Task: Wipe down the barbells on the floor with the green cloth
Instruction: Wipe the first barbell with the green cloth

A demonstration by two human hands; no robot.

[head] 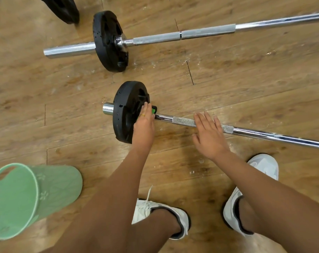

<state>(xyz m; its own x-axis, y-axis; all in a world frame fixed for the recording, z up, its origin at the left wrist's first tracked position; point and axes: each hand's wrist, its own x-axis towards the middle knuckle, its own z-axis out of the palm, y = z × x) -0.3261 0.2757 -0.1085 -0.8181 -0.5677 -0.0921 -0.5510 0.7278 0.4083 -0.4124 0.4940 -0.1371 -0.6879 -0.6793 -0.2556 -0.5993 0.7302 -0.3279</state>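
Knurled chrome bar [182, 121], round black plate [125, 114]

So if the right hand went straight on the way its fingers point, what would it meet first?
The right hand would meet the near barbell's bar first, at its rough grip section; its fingers lie across it, though touching or hovering is unclear.

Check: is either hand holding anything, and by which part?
Nothing in the right hand, open over the near bar. The left hand covers a green item against the plate; whether its fingers grip it cannot be told.
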